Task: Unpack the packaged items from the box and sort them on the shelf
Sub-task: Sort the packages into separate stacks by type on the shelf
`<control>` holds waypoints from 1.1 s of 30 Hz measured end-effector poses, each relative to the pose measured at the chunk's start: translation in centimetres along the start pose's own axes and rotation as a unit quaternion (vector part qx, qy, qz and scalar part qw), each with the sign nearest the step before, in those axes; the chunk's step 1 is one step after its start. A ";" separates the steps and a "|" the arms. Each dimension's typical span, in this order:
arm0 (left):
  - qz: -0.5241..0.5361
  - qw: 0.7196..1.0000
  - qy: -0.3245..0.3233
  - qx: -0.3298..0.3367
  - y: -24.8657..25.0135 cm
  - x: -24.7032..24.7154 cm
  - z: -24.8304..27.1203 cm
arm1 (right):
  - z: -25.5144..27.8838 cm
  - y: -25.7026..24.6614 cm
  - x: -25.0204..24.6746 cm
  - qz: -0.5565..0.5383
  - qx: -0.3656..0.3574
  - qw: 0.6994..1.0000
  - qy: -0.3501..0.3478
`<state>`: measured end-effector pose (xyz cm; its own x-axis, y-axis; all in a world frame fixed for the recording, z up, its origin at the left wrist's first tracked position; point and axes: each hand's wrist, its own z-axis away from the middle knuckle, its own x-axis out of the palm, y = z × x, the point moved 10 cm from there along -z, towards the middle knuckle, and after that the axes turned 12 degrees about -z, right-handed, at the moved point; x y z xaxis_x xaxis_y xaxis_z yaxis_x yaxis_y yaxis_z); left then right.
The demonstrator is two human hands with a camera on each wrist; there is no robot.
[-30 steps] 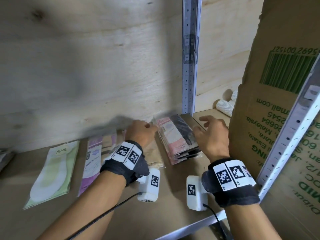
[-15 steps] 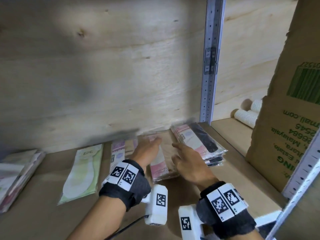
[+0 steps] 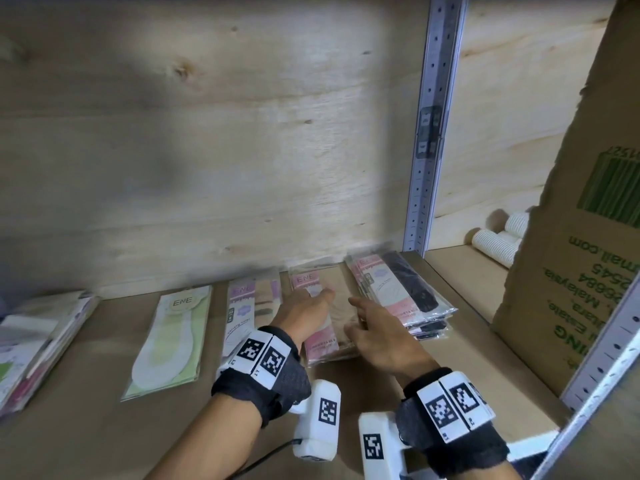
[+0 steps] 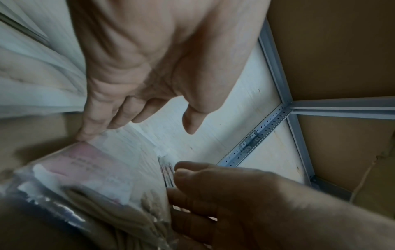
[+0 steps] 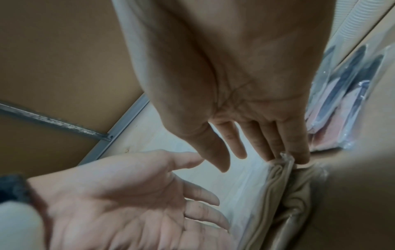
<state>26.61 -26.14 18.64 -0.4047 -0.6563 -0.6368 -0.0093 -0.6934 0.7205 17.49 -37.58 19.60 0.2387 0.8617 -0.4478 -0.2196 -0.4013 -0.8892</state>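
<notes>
A stack of beige sock packs (image 3: 334, 323) with pink labels lies on the wooden shelf (image 3: 104, 393) near the back wall. My left hand (image 3: 303, 308) rests against its left side, fingers straight, fingertips (image 4: 85, 133) on the pack's edge (image 4: 96, 162). My right hand (image 3: 369, 329) touches the right side with straight fingers (image 5: 297, 148) on the beige pack (image 5: 280, 182). Neither hand grips anything. A stack of black sock packs (image 3: 403, 299) lies just to the right.
Left of the hands lie a purple-labelled pack (image 3: 242, 313), a green insole pack (image 3: 173, 334) and a pile of packs (image 3: 31, 344) at the far left. A metal upright (image 3: 429, 133) and a tall cardboard box (image 3: 571, 289) stand at the right, white rolls (image 3: 498, 245) behind.
Both hands have left the black sock stack and shifted left to the beige stack, now flanking it. The view has swung left, showing more of the shelf.
</notes>
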 end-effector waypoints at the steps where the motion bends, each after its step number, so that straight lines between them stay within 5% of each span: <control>1: -0.003 1.000 0.003 0.002 0.1 -0.1 0.0 | 0.0 0.1 0.1 -0.001 0.002 1.000 -0.002; 12: -0.047 0.997 0.047 0.045 2.2 -4.6 2.2 | 0.4 -0.8 -1.4 0.002 -0.027 0.999 0.039; 20: 0.116 0.981 0.114 0.107 -2.5 -14.6 8.1 | 2.8 -4.1 -0.7 -0.089 -0.089 0.991 0.051; 24: 0.180 0.967 0.152 0.102 -8.0 -20.4 10.7 | 4.3 -6.0 3.9 -0.186 -0.081 0.979 -0.012; 33: 0.168 0.938 0.302 -0.032 -24.1 -32.2 11.1 | 2.4 -14.3 21.5 -0.174 -0.061 0.965 -0.185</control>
<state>29.70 15.02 24.83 0.2166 -0.8765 -0.4299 0.0887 -0.4208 0.9028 23.51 -12.55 22.90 -0.0809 0.9939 -0.0757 -0.0679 -0.0812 -0.9944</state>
